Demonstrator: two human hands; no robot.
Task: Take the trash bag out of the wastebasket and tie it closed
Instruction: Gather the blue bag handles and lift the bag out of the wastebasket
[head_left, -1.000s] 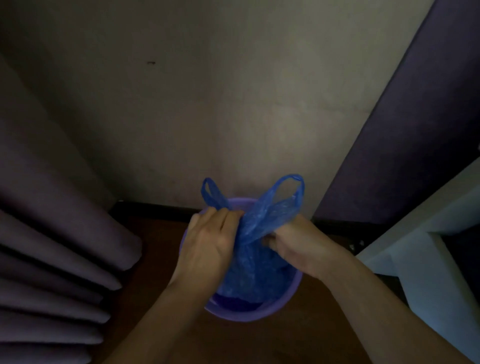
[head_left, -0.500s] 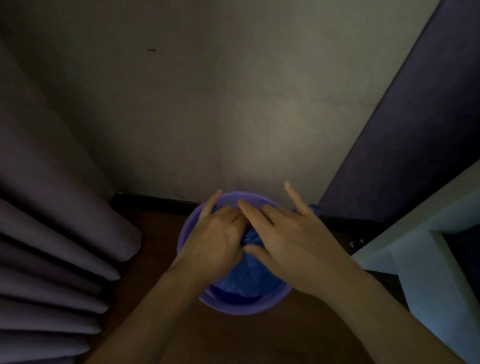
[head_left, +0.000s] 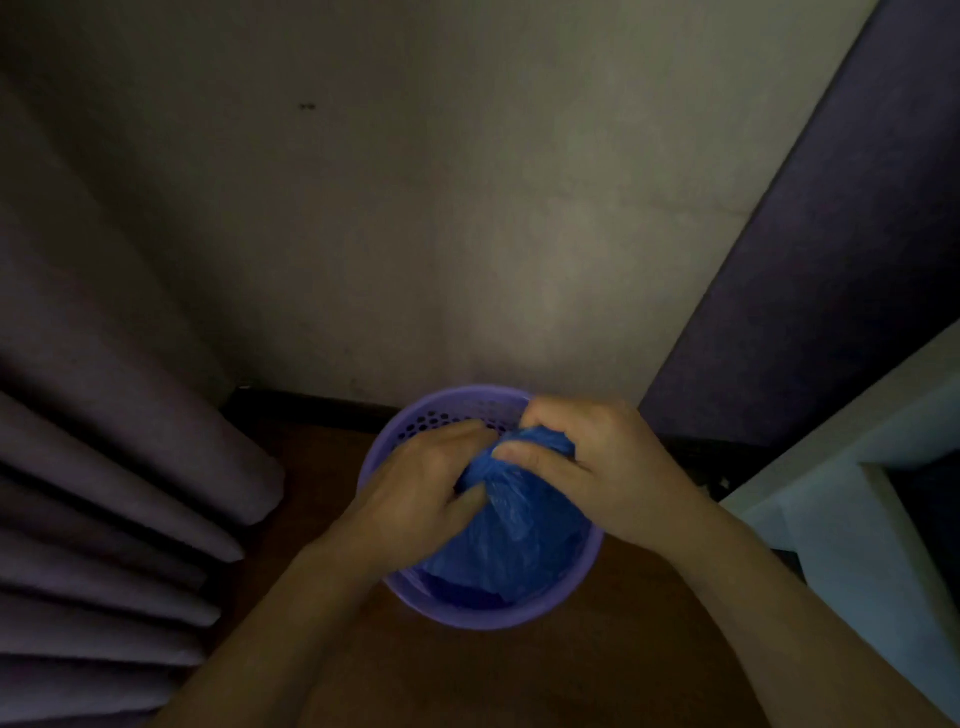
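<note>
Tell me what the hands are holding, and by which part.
Both the left hand and right hand grip the blue trash bag at its gathered top, while its body sits in the purple wastebasket.

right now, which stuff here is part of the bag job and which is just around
Part of the job:
- blue trash bag, its top bunched
- purple wastebasket, bag inside it
- left hand and right hand, both gripping the bag's top

Just around:
- grey curtain
- wall
- dark panel
- white furniture
- brown floor

bag (head_left: 511, 540) in wastebasket (head_left: 493, 616), curtain (head_left: 104, 493) left
</note>
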